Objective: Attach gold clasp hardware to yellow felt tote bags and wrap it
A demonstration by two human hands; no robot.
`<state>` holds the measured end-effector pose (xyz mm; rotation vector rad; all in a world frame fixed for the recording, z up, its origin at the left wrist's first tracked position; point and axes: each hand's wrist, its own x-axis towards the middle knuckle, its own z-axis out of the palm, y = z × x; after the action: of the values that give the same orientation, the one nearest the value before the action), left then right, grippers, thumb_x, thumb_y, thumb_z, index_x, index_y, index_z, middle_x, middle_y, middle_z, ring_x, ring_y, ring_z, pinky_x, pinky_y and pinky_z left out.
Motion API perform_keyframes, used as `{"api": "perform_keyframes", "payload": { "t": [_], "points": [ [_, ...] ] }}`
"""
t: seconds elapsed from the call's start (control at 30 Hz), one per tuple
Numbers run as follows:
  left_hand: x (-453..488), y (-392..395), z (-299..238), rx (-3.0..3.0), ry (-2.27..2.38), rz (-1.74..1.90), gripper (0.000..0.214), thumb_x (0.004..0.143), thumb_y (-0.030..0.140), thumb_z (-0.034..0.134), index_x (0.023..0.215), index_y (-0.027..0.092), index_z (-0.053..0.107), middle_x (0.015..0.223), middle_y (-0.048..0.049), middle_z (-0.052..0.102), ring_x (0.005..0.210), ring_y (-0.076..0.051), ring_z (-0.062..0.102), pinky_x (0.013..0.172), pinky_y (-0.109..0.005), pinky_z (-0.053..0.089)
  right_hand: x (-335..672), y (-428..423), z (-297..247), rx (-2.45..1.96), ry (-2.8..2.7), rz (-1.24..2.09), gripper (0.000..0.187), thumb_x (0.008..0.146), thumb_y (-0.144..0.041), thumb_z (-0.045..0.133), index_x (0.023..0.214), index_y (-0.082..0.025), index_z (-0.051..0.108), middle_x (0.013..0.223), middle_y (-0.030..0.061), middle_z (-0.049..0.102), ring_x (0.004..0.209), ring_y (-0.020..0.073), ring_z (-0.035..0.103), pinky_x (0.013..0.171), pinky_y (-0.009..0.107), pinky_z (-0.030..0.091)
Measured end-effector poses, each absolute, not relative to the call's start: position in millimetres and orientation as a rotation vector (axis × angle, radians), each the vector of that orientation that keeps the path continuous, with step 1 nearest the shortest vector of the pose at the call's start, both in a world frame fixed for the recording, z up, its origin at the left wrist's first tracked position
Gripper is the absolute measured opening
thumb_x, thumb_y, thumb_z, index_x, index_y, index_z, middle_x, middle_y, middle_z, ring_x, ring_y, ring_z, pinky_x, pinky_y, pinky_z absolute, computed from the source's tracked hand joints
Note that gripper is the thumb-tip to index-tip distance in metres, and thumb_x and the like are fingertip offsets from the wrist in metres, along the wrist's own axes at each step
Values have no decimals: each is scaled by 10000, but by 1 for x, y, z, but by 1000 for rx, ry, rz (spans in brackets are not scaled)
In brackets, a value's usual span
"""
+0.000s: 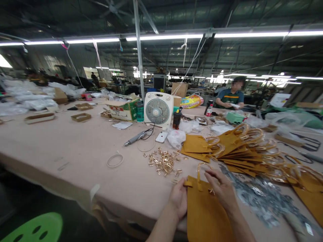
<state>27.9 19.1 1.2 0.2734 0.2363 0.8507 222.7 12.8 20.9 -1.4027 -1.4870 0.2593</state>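
Observation:
A mustard-yellow bag panel (204, 208) with a curved handle (198, 171) is at the table's front edge, between my hands. My left hand (178, 198) is closed around its left edge, beside a small strap tab (188, 184). Across the upper right part lies my right hand (222, 185), fingers bent and closed on the panel by the handle's right end; the fingertips are partly hidden. A small gold metal fitting (211, 191) shows on the panel beneath that hand. Just beyond my left hand is a pile of gold metal fittings (165, 161).
Stacked mustard bag panels (242, 151) lie to the right, above many flat grey pieces (262, 195). Further back are a power screwdriver (136, 137), a phone (161, 136), a box fan (158, 111) and a cardboard box (123, 111). A co-worker (230, 95) is across the table.

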Motion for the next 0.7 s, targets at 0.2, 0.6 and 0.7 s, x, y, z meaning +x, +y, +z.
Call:
{"api": "perform_keyframes", "payload": {
  "t": [0.2,0.6,0.7],
  "points": [
    [26,21,3,259,205,816,478,906,526,639,1165,132,720,1152,-179,760,1189,-396,666,1118,-560,424,152,78,52,-1535,-2095,508,252,884,-170,629,1055,-235,802,1110,79,776,1017,230,703,930,312,516],
    [26,27,0,214,311,772,389,916,400,636,1205,154,718,1180,-158,765,1197,-387,680,1117,-577,456,149,111,41,-1592,-1713,689,88,810,-167,723,732,-205,706,794,33,745,797,188,666,788,280,498],
    [24,29,5,196,338,770,393,901,365,645,1231,161,708,1176,-145,768,1159,-377,702,1083,-564,491,160,95,50,-1441,-1512,696,170,990,-316,548,960,-217,683,871,36,736,779,162,663,750,269,528]
  ]
}}
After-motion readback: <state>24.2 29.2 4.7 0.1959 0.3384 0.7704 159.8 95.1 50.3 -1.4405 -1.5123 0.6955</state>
